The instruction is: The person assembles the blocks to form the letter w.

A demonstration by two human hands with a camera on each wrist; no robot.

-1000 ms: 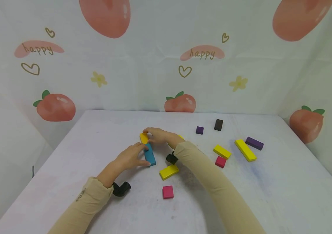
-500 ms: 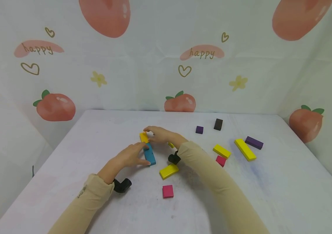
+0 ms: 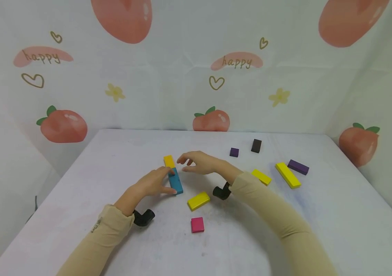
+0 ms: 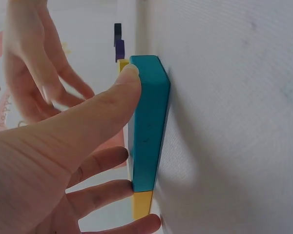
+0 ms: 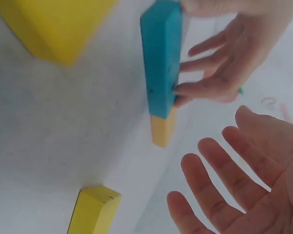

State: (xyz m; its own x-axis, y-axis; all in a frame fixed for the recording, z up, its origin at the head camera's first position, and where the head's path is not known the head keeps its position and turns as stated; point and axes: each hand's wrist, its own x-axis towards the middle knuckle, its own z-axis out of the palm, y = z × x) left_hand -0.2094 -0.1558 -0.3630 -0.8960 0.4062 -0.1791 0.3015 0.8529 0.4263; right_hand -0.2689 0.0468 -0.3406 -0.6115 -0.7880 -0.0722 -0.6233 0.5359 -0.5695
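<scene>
In the head view a blue block (image 3: 176, 184) lies end to end with an orange-yellow block (image 3: 168, 161) on the table. My left hand (image 3: 152, 183) holds the blue block lengthwise, thumb at its near end and fingers toward the far end. The left wrist view shows that thumb on the top edge of the blue block (image 4: 150, 126), while another fingertip reaches the orange-yellow block (image 4: 142, 204). My right hand (image 3: 199, 163) hovers just right of the pair, fingers loosely bent and holding nothing. In the right wrist view its fingers (image 5: 217, 195) are spread, apart from the blocks.
Nearer me lie a yellow block (image 3: 198, 201) and a pink square block (image 3: 197, 225). Toward the right are two more yellow blocks (image 3: 287, 175) (image 3: 261, 177), a long purple block (image 3: 298, 167), a small purple block (image 3: 234, 152) and a dark block (image 3: 256, 145). A patterned cloth (image 3: 168, 76) hangs behind.
My right hand has let go of the orange-yellow block and drawn back to the right, its sleeve now covering the pink block there. The left hand has stayed on the blue block.
</scene>
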